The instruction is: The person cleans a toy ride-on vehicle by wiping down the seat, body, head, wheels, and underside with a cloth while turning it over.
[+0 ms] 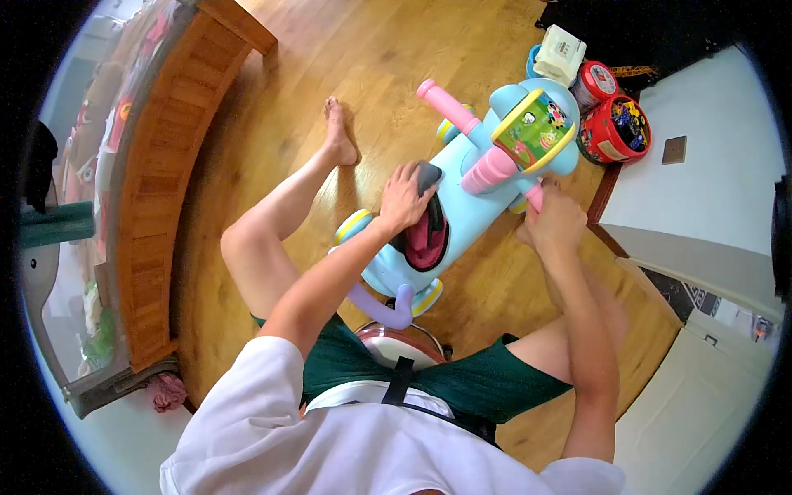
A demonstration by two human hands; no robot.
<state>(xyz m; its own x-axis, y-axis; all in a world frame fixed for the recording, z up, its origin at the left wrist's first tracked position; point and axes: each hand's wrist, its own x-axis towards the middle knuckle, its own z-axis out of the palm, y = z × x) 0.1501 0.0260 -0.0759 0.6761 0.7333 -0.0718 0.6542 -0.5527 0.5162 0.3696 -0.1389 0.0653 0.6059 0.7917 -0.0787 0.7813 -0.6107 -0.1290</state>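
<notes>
A light-blue child's ride-on toy with yellow-rimmed wheels stands on the floor between my legs. My left hand is wrapped over a dark grey lid at the toy's seat. Beside it the seat compartment lies uncovered, with dark red material inside; its exact kind cannot be made out. My right hand is closed round the near pink handlebar. The other pink handlebar sticks out free on the far side. A picture panel faces up on the toy's head.
A stool is under me, near the toy's purple curved tail. Past the toy's head stand a red bucket of small items, a red tub and a white package. A wooden bed frame lines the left.
</notes>
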